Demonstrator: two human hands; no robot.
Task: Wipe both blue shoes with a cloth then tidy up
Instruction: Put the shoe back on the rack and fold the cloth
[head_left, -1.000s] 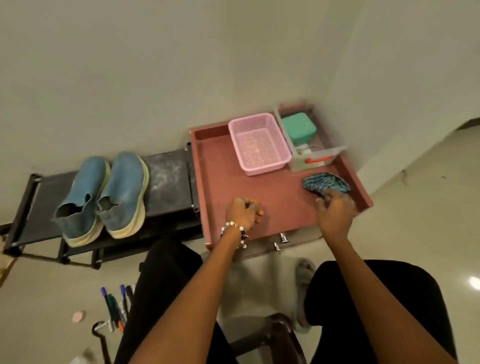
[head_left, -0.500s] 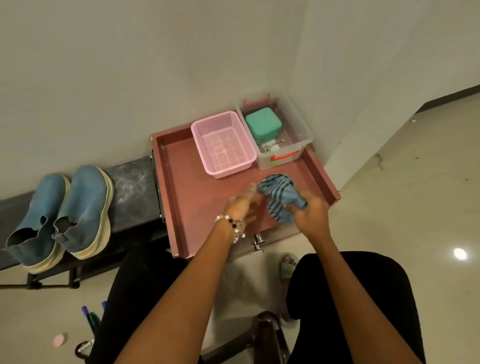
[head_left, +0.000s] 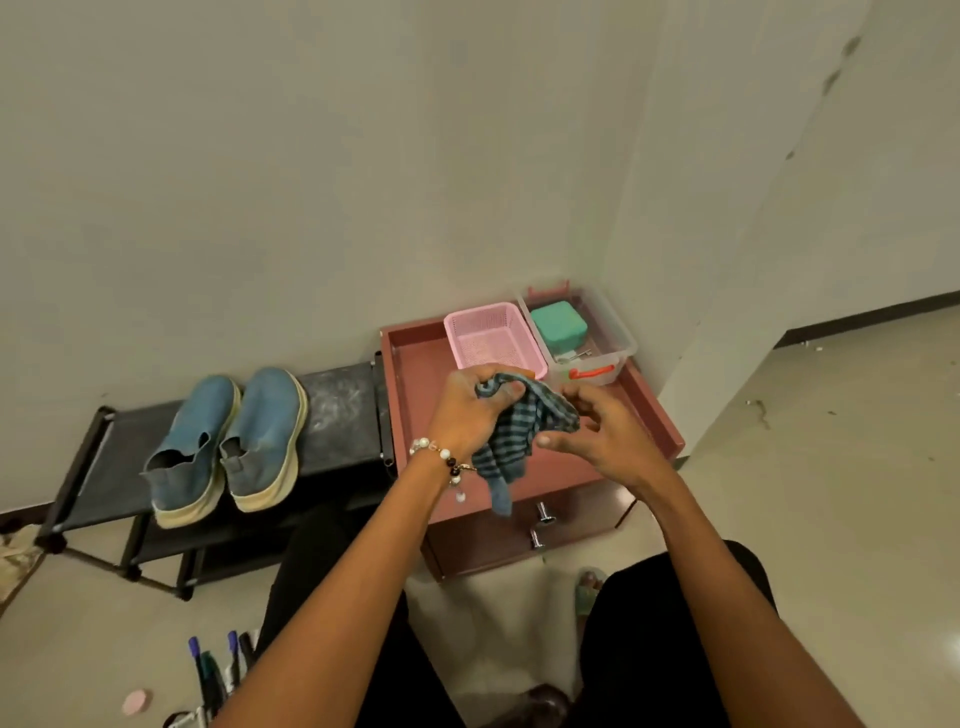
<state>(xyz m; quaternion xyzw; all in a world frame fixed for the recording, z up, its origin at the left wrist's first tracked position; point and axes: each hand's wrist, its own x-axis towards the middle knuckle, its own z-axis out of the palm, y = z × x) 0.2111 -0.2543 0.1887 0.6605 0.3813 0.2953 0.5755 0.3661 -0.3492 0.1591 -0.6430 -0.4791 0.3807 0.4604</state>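
Two blue slip-on shoes with cream soles, the left shoe (head_left: 189, 449) and the right shoe (head_left: 265, 439), stand side by side on a black shoe rack (head_left: 343, 410) at the left. A blue striped cloth (head_left: 511, 441) hangs above the reddish-brown cabinet top (head_left: 415, 364). My left hand (head_left: 470, 415) grips the cloth's upper bunch, with a bead bracelet on the wrist. My right hand (head_left: 605, 439) is beside the cloth's right edge, fingers loosely spread, touching or nearly touching it.
A pink mesh basket (head_left: 493, 338) and a clear plastic box (head_left: 597, 343) with a green case (head_left: 558, 325) sit at the cabinet's back by the wall corner. Pens (head_left: 218, 665) and a pink disc (head_left: 136, 701) lie on the floor at lower left. My knees are below.
My right hand lifted the cloth off the cabinet's right side and brought it to the middle. My left hand has taken hold of it. My right hand's fingers have loosened.
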